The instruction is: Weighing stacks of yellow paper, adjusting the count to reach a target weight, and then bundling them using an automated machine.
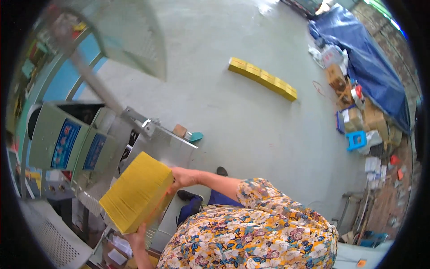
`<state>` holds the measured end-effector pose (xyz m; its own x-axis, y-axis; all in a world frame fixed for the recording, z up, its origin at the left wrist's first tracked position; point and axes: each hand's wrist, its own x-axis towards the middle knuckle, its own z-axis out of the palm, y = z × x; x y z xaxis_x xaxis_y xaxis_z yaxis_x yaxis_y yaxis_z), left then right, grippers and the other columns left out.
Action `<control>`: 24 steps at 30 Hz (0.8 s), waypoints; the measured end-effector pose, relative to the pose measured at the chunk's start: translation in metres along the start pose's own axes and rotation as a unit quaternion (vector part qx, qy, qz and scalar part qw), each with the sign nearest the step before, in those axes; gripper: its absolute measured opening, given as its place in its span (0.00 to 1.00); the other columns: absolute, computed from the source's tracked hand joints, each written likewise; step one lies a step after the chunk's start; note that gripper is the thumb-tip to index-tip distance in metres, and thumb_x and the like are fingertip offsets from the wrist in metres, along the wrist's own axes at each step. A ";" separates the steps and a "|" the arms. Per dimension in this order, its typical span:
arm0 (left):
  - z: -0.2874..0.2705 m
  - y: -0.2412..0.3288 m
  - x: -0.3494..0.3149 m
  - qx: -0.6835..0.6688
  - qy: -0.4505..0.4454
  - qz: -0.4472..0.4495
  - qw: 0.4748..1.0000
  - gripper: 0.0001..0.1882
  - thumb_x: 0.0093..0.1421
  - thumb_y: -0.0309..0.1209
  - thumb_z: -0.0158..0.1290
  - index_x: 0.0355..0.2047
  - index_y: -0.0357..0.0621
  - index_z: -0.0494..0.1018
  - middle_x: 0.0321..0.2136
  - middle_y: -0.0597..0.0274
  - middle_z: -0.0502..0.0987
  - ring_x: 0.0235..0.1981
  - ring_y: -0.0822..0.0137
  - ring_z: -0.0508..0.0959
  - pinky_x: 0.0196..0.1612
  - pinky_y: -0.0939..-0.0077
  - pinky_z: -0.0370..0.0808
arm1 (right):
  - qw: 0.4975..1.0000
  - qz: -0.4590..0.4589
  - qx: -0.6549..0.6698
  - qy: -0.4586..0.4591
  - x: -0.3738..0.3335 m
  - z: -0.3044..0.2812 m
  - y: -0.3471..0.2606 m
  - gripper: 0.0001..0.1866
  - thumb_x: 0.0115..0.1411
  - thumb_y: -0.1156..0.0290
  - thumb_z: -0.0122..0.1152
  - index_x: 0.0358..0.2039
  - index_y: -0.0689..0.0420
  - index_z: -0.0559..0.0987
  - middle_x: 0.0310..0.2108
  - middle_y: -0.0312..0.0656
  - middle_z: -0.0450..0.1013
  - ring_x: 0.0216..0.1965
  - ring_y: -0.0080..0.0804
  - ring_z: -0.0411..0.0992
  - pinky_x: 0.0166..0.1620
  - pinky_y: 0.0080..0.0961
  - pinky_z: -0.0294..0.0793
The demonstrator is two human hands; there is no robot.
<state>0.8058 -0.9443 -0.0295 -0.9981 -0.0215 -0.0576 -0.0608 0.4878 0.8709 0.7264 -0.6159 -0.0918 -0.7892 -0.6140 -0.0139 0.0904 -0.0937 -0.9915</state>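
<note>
Between my two hands is a thick yellow block (136, 190) with fine lines across it, like a stack of paper sheets. My right hand (181, 177) grips its far right end, the fingers partly hidden behind it. At the near end my left hand (138, 236) is closed on the lower corner. The block is tilted over a metal machine table (172, 145), which shows beyond it. I cannot tell whether the block touches the table.
A row of yellow blocks (262, 78) lies on the grey floor ahead. Green machine housings (58, 139) stand at left, below a metal arm (96, 85). A perforated chair (58, 233) is near left. Boxes, a blue stool (356, 141) and a blue tarp (358, 54) line the right.
</note>
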 end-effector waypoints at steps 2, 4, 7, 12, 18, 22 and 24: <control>-0.001 -0.001 0.013 -0.012 -0.026 0.031 0.999 0.39 0.50 0.41 0.67 0.57 0.32 0.65 0.52 0.53 0.72 0.50 0.61 0.73 0.54 0.64 0.70 | 0.997 -0.032 0.005 0.065 -0.030 0.003 -0.001 0.40 0.50 0.63 0.73 0.61 0.56 0.64 0.52 0.42 0.73 0.54 0.33 0.69 0.57 0.34 0.68; 0.011 0.028 0.028 -0.065 -0.092 0.035 0.993 0.38 0.52 0.40 0.66 0.58 0.33 0.64 0.51 0.54 0.72 0.52 0.60 0.72 0.56 0.64 0.68 | 0.990 -0.001 -0.001 0.139 -0.054 0.002 0.005 0.40 0.51 0.59 0.71 0.62 0.55 0.63 0.53 0.43 0.73 0.55 0.34 0.69 0.57 0.34 0.68; 0.034 0.047 0.065 -0.069 -0.182 0.033 0.980 0.40 0.53 0.41 0.65 0.60 0.35 0.61 0.53 0.54 0.70 0.55 0.60 0.70 0.58 0.66 0.66 | 0.973 0.011 0.016 0.230 -0.076 -0.006 0.013 0.40 0.53 0.56 0.69 0.63 0.55 0.63 0.52 0.45 0.74 0.55 0.38 0.71 0.57 0.35 0.68; 0.088 0.087 0.089 -0.084 -0.272 -0.008 0.958 0.43 0.52 0.40 0.65 0.63 0.37 0.58 0.56 0.55 0.67 0.58 0.62 0.67 0.60 0.66 0.64 | 0.938 0.011 0.088 0.336 -0.123 -0.010 0.023 0.38 0.56 0.55 0.68 0.62 0.56 0.64 0.53 0.47 0.73 0.54 0.38 0.71 0.57 0.34 0.70; 0.166 0.133 0.103 -0.048 -0.380 0.021 0.924 0.44 0.52 0.43 0.64 0.64 0.40 0.56 0.58 0.56 0.67 0.61 0.61 0.65 0.62 0.64 0.61 | 0.890 0.068 0.056 0.447 -0.182 -0.024 0.022 0.45 0.53 0.48 0.67 0.67 0.50 0.59 0.54 0.49 0.73 0.57 0.44 0.71 0.59 0.37 0.69; 0.201 0.159 0.123 -0.017 -0.412 0.023 0.911 0.47 0.53 0.49 0.63 0.65 0.41 0.55 0.59 0.56 0.66 0.62 0.61 0.64 0.62 0.63 0.61 | 0.867 0.050 0.072 0.491 -0.190 -0.049 0.026 0.44 0.53 0.46 0.66 0.65 0.51 0.62 0.53 0.50 0.74 0.55 0.46 0.72 0.57 0.38 0.70; 0.223 0.166 0.142 -0.037 -0.425 0.027 0.904 0.47 0.53 0.49 0.63 0.66 0.41 0.55 0.59 0.56 0.66 0.62 0.61 0.64 0.63 0.63 0.60 | 0.865 0.060 0.073 0.494 -0.188 -0.069 0.030 0.43 0.53 0.46 0.67 0.64 0.51 0.63 0.53 0.51 0.74 0.55 0.46 0.72 0.57 0.38 0.70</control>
<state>0.6564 -0.6720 -0.0022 -0.6344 0.6942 -0.3399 -0.0433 0.4072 0.9123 0.8349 -0.4490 -0.1279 -0.8965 0.3352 -0.2897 0.2255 -0.2178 -0.9496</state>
